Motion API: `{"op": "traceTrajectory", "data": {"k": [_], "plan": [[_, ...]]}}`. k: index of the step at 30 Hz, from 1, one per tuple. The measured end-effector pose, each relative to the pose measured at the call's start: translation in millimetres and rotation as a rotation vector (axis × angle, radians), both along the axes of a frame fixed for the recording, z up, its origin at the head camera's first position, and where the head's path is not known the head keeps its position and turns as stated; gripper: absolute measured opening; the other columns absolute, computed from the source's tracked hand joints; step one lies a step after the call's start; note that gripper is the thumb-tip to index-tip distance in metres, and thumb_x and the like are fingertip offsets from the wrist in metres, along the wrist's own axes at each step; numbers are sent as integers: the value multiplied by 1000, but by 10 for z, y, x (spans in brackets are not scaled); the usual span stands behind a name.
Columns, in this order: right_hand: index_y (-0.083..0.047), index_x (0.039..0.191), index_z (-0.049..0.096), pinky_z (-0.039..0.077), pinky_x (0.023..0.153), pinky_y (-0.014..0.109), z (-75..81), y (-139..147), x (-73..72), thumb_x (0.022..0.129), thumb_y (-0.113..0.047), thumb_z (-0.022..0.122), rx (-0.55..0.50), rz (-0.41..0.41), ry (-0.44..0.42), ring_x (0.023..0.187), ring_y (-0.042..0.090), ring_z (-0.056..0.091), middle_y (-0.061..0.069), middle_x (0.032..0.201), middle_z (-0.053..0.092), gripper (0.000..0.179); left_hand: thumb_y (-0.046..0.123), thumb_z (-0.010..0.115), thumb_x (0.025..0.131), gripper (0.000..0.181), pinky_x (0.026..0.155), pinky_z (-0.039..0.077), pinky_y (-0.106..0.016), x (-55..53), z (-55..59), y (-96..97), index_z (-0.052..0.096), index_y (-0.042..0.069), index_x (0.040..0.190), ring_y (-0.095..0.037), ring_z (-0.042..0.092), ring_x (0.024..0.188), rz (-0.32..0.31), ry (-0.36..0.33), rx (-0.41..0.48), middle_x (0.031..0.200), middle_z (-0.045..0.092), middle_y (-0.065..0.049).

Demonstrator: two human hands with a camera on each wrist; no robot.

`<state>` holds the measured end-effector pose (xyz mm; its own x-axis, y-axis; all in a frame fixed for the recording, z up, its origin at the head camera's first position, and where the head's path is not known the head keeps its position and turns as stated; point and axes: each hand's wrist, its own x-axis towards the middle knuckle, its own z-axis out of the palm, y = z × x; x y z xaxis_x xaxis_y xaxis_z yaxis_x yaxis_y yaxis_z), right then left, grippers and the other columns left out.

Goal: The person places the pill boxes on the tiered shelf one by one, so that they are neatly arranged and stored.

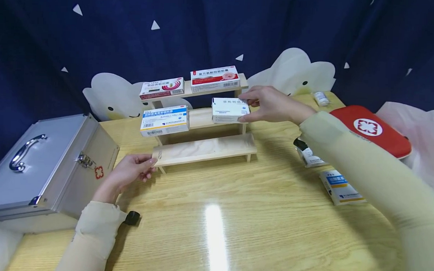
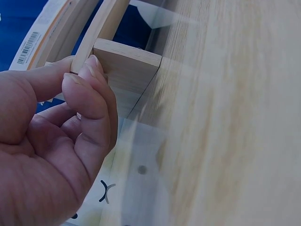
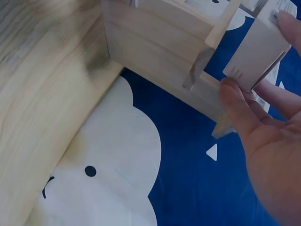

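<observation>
Over the right part of the middle shelf [image 1: 200, 115] of the wooden rack [image 1: 216, 148], the right hand [image 1: 272, 104] pinches the white box [image 1: 228, 110] by its right end between thumb and fingers. It looks like thin card, so probably light, smooth and easily dented, best held gently across that end. The left hand [image 1: 132, 170] pinches the rack's lower left corner, thumb above and fingers curled.

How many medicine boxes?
6: two red-and-white boxes atop the wooden rack, one blue-and-white box mid-rack, one white box in right hand, two boxes on wooden table. Beige sleeve may hide more.
</observation>
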<state>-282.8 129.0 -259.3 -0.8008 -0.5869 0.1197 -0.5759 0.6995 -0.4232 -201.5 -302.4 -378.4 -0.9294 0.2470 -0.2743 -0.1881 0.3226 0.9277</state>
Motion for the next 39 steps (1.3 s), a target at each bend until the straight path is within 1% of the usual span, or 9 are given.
{"op": "traceTrajectory", "data": {"k": [4,8,12,19,24,28,33,36,39], "plan": [[0,141,52,48,96,38,-20,-78,-48,82,-36,83,12,-5,-20,112,22,59,14,137,54,76,20,54,104,41,57,49,-21,2,-2,0,51,-13,129,-10,56,68,4,-1,6,88,65,-10],[1,139,55,50,93,38,-48,-148,-94,82,-31,83,-2,7,-22,108,21,62,14,131,59,71,18,54,104,40,56,49,-21,2,1,6,51,-13,129,-10,56,67,3,1,6,88,65,-11],[1,132,62,51,89,36,-84,-207,-113,82,-25,84,-6,30,22,100,20,62,14,121,65,61,18,53,104,39,56,49,-21,1,5,12,51,-13,129,-10,56,67,1,3,1,88,65,-12],[4,133,58,52,87,37,-107,-276,-100,87,-25,79,40,42,87,95,21,63,17,121,65,59,18,53,104,37,56,48,-21,4,23,16,52,-12,126,-10,55,67,-1,13,-5,89,64,-14],[5,133,58,48,74,35,-120,-312,-100,89,-26,76,73,67,114,85,23,59,13,111,66,56,19,54,104,37,56,49,-21,11,15,13,54,-12,125,-11,56,67,3,4,0,88,64,-13],[4,133,59,43,70,34,-97,-332,-104,89,-27,76,94,72,139,81,23,56,12,106,65,56,19,55,103,36,56,49,-21,2,19,5,55,-11,123,-11,56,67,10,2,1,87,64,-13],[4,132,59,40,64,33,-102,-341,-93,90,-27,75,125,75,151,73,20,52,8,90,61,54,19,56,103,35,56,48,-22,1,-5,-2,56,-10,123,-11,56,67,12,-5,10,87,64,-12],[4,132,59,42,66,33,-107,-343,-85,90,-27,75,133,71,144,75,20,53,8,93,62,55,19,56,103,35,56,48,-22,10,-17,-2,56,-10,122,-11,56,66,11,-5,14,86,64,-12],[4,135,57,46,74,36,-98,-346,-81,89,-27,76,136,61,132,83,23,56,12,108,65,59,19,56,103,34,55,48,-22,15,-19,-1,56,-10,121,-11,56,66,7,6,13,86,64,-13]]}}
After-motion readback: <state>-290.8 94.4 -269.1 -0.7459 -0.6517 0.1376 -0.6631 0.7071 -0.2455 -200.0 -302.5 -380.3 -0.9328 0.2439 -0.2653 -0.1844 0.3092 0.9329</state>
